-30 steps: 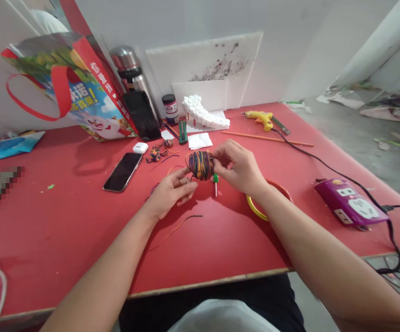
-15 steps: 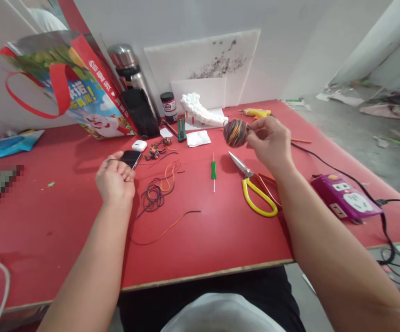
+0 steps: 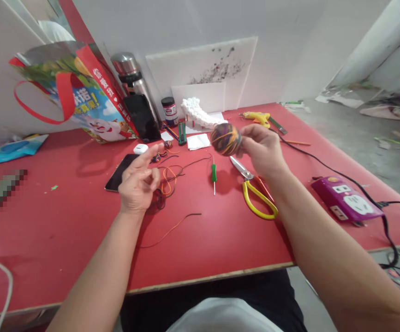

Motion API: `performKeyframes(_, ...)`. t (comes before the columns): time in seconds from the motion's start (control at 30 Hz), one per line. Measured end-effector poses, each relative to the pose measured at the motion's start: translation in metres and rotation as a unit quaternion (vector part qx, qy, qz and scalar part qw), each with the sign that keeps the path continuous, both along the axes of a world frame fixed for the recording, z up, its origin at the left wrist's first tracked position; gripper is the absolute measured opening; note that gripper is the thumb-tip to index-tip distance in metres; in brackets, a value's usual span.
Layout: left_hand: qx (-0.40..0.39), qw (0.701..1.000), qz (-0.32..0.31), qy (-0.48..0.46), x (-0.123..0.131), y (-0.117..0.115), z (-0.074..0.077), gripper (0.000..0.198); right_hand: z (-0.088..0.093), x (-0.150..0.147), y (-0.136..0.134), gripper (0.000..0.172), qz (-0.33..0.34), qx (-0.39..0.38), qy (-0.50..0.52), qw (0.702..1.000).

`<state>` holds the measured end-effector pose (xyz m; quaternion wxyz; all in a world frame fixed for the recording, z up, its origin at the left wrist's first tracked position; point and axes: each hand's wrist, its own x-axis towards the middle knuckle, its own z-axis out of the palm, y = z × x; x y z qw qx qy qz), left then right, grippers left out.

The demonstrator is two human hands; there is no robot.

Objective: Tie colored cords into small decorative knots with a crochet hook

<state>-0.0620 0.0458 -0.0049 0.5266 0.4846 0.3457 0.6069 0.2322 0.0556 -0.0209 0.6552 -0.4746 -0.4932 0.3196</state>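
Thumb and fingers of the right hand pinch the edge of one multicoloured cord ball, held up over the desk. On the left hand, the foremost fingers point forward while the others curl in; whether these grip a strand I cannot tell. One phone lies partly behind that hand, with one white case just beyond. Loose cord spreads between the hands; its strands are too tangled to count. Near the ball are one green-handled tool and one pair of scissors, with one yellow and one red handle. Farther out stand one jar, one flask and one bag; rightward lie one yellow glue gun and one purple socket block.
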Motion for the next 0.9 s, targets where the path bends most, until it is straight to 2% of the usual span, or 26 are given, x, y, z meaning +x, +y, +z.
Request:
performKeyframes(0.1,-0.054,0.991,-0.119,-0.001,0.008,-0.009,0.004,0.05,0.005,-0.029,-0.015,0.014,0.092,-0.02,-0.012,0.995)
performKeyframes(0.23,-0.114,0.966,-0.23,0.031,0.015,-0.013,-0.003,0.045,0.006,-0.053,-0.027,0.017,0.196,-0.029,-0.005,0.98)
performKeyframes(0.3,-0.13,0.95,-0.271,0.081,0.017,-0.014,-0.009,0.032,0.005,-0.056,-0.029,0.018,0.208,-0.03,-0.009,0.978)
performKeyframes(0.37,-0.124,0.944,-0.273,0.137,0.017,-0.013,-0.013,0.029,0.003,-0.052,-0.027,0.018,0.184,-0.027,-0.025,0.982)
performKeyframes(0.43,-0.104,0.957,-0.222,0.155,0.012,-0.009,-0.014,0.033,0.001,-0.042,-0.022,0.015,0.135,-0.02,-0.052,0.989)
performKeyframes(0.47,-0.092,0.97,-0.177,0.138,0.009,-0.004,-0.013,0.032,0.0,-0.035,-0.019,0.012,0.105,-0.015,-0.07,0.992)
performKeyframes(0.57,-0.053,0.998,-0.014,0.027,-0.008,0.012,-0.009,0.021,-0.005,-0.014,-0.008,0.007,0.018,-0.003,-0.133,0.991)
performKeyframes(0.63,-0.049,0.995,0.088,-0.025,-0.021,0.022,-0.004,0.019,-0.008,-0.001,-0.002,0.01,-0.037,0.01,-0.159,0.987)
performKeyframes(0.73,-0.087,0.967,0.225,-0.087,-0.035,0.03,0.004,0.038,-0.01,0.014,0.005,0.011,-0.096,0.01,-0.148,0.984)
performKeyframes(0.8,-0.104,0.952,0.263,-0.115,-0.037,0.03,0.009,0.045,-0.01,0.022,0.008,0.011,-0.113,-0.01,-0.107,0.988)
performKeyframes(0.9,-0.103,0.947,0.274,-0.13,-0.03,0.025,0.015,0.044,-0.012,0.03,0.011,0.011,-0.132,-0.059,-0.039,0.989)
